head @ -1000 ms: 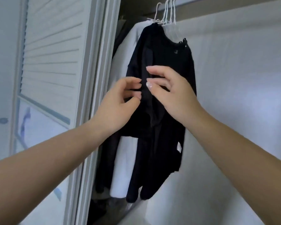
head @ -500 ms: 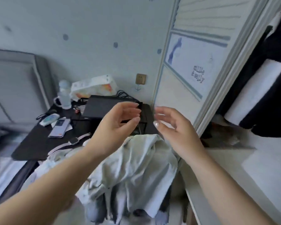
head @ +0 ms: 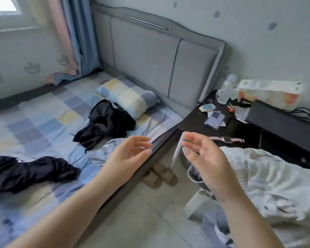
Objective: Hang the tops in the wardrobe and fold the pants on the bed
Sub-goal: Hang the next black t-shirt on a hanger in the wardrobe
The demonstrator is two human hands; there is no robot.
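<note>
Two crumpled black garments lie on the bed [head: 43, 126] with its checked sheet: one black garment [head: 106, 125] near the pillow, another black garment [head: 27, 173] at the near left. A pale patterned garment [head: 104, 151] lies at the bed's edge between them. My left hand [head: 131, 153] hovers over the bed's edge, fingers apart and empty. My right hand [head: 202, 156] floats over the floor gap beside it, also empty with fingers spread. The wardrobe is out of view.
A dark bedside table [head: 240, 126] holds a phone [head: 214, 120], a bottle [head: 225, 90], a tissue pack [head: 268, 93] and a black box [head: 283, 122]. A heap of pale cloth [head: 268, 183] covers a chair at right. Slippers [head: 159, 176] lie on the floor.
The view has swung left from the wardrobe with its hung black top, past the bedside table, to the bed. Both hands have let go of the top and are now empty.
</note>
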